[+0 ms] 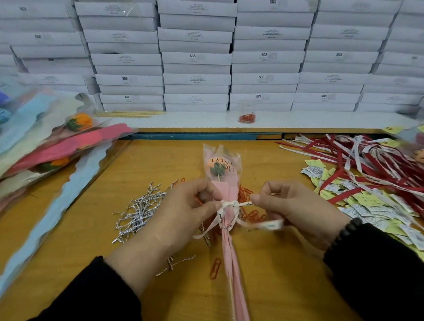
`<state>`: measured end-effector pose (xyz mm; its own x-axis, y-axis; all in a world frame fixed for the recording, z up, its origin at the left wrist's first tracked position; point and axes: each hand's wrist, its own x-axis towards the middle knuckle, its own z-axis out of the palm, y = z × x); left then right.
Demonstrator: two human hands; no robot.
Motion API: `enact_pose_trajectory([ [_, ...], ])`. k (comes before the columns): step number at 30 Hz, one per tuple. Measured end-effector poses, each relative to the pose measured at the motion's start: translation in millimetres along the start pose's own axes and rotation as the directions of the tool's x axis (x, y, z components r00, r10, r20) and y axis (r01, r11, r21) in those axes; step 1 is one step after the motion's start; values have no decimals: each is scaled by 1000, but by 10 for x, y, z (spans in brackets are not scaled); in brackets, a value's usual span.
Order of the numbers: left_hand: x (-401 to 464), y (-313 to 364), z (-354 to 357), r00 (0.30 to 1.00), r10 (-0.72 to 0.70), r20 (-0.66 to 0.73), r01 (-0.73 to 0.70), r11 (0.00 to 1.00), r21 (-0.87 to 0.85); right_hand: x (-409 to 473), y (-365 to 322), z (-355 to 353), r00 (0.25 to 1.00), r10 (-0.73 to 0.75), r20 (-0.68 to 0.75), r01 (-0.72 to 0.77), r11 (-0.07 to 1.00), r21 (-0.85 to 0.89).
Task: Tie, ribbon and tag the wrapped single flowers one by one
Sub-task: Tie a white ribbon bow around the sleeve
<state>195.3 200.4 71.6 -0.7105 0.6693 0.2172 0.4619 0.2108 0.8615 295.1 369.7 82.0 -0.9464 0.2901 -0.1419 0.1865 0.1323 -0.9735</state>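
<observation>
I have both hands — left hand, right hand — pinching white ribbon ends, cinching the knot on the pink wrapped flower.

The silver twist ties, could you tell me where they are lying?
The silver twist ties lie heaped on the wooden table, just left of the left hand.

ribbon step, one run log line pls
step: ribbon | left hand, right hand: pinch white ribbon on pink wrapped flower | tag: none visible
</observation>
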Motion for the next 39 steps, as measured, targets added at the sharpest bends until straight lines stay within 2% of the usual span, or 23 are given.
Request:
enact_pose_trajectory([
  [3, -6, 23, -77, 1000, -12, 5, 12, 1000, -11, -20, -60, -96, 999, -3, 50, 11, 988, -153],
  [6, -7, 51, -154, 998, -24, 52, 21, 998, 59, -32, -95, -160, 995, -6, 98, 35, 953, -300],
  [11, 15, 63, -281, 972, -93, 215, 60, 986, 153, -20, -94, -207, 990, 48, 130, 9, 914, -406],
  [14, 35, 22, -346, 955, -143, 260, 83, 970, 226, -5, -89, -210, 988, 94, 120, -23, 872, -490],
  [21, 66, -103, -426, 952, -180, 246, 103, 949, 298, 9, -65, -254, 992, 118, 43, -70, 801, -595],
  [28, 85, -139, -439, 947, -201, 252, 100, 927, 362, -4, -101, -223, 993, 109, 50, -39, 688, -725],
  [31, 73, -116, -403, 954, -185, 237, 82, 919, 385, -7, -105, -183, 998, 40, 38, 4, 645, -764],
  [35, 38, -46, -319, 983, -118, 142, 64, 939, 338, -18, -104, -58, 991, -128, 42, 118, 675, -728],
  [39, 10, 9, -159, 993, -51, 103, 8, 926, 377, -9, -38, 101, 981, -143, 132, 193, 637, -747],
])
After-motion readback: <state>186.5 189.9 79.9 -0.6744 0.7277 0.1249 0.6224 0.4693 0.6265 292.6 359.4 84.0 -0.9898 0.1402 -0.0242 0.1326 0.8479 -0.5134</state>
